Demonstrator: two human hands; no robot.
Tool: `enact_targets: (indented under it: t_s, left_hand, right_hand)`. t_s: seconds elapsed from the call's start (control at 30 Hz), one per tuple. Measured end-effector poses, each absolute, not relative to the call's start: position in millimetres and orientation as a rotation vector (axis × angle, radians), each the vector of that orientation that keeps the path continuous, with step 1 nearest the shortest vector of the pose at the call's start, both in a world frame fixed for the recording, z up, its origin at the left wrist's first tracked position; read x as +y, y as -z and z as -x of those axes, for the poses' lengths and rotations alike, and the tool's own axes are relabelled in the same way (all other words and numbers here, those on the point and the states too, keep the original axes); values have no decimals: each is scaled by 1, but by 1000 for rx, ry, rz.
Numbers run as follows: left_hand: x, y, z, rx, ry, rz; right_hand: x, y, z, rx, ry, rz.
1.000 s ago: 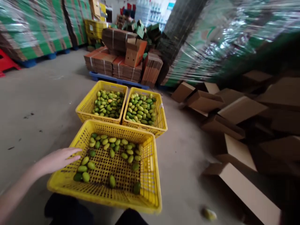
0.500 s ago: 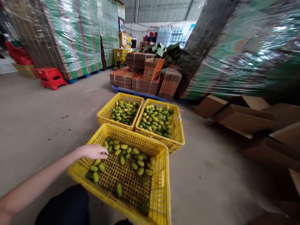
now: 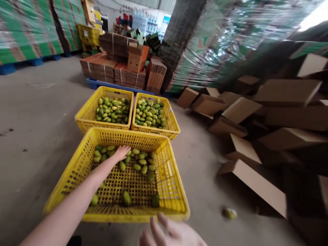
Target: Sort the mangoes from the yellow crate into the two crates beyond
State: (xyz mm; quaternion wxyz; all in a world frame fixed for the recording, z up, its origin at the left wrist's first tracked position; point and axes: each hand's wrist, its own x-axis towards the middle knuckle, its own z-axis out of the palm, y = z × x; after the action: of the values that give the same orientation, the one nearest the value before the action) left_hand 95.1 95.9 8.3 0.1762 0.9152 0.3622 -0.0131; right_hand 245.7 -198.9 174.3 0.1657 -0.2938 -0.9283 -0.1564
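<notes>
My left hand (image 3: 122,152) reaches into the near yellow crate (image 3: 176,191), its fingers stretched over green mangoes (image 3: 142,161) along the far side. It touches or hovers just above them; which one, I cannot tell. At the bottom edge, my right hand (image 3: 171,234) is blurred, with fingers apart and nothing visible in it, in front of the crate's near rim. A few single mangoes (image 3: 126,198) lie near that rim on the perforated bottom. One blurred mango (image 3: 230,213) is out at the right, over the floor near the cardboard boxes.
Behind the near crate, a left yellow crate (image 3: 85,114) and a right yellow crate (image 3: 172,118) hold many mangoes. Bundled flat cartons (image 3: 102,70) sit on a blue pallet (image 3: 93,83). Loose cardboard boxes (image 3: 256,184) are heaped at the right, before wrapped stacks (image 3: 202,58).
The view has swung right. My left hand has moved from the crate's left side to the mangoes along its far side. My right hand and the mango at the right have come into view.
</notes>
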Motion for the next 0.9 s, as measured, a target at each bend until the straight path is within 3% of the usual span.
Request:
enact_targets:
  t_s: [0.13, 0.23, 0.3, 0.5, 0.63, 0.9]
  left_hand:
    - [89, -9, -106, 990, 84, -2620]
    - [92, -35, -99, 896, 73, -2614]
    - [98, -63, -80, 842, 22, -2604]
    - [87, -132, 5, 1123, -892, -2025]
    - [74, -116, 20, 1248, -930, -1557]
    - [79, -84, -13, 1053, -828, -1542]
  right_hand:
    - [-120, -155, -244, -2774, 458, 849]
    - [-68, -130, -250, -2872, -28, 1536]
    - [-38, -107, -255, -2806, -119, 1772]
    - [31, -42, -244, -2536, -384, 1997]
    - [62, -12, -210, -2456, -448, 1946]
    - [87, 6, -163, -2355, -437, 2007]
